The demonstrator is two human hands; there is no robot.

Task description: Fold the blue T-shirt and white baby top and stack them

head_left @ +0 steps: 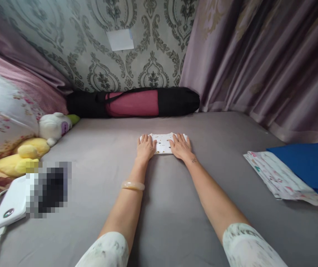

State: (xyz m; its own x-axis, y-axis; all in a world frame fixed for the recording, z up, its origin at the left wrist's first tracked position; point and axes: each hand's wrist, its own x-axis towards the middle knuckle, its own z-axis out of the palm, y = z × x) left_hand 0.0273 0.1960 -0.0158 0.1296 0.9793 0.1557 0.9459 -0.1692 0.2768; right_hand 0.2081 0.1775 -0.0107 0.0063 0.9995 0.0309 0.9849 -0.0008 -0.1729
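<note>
A small white folded cloth (164, 144) with little dark and tan prints lies flat on the grey bed sheet (170, 207). My left hand (147, 147) rests palm down on its left end, fingers stretched forward. On the right end lies my right hand (180, 146), also flat with the fingers spread. The middle of the cloth shows between both thumbs; its two ends are partly covered by my hands. Whether it is a garment or a plain cloth I cannot tell.
Along the wall lies a black and red long bag (132, 103). At right are folded printed cloths (272, 174) and a blue folded cloth (309, 163). At left sit a white plush toy (53, 127), a yellow plush toy (22, 157) and a white corded device (11, 200).
</note>
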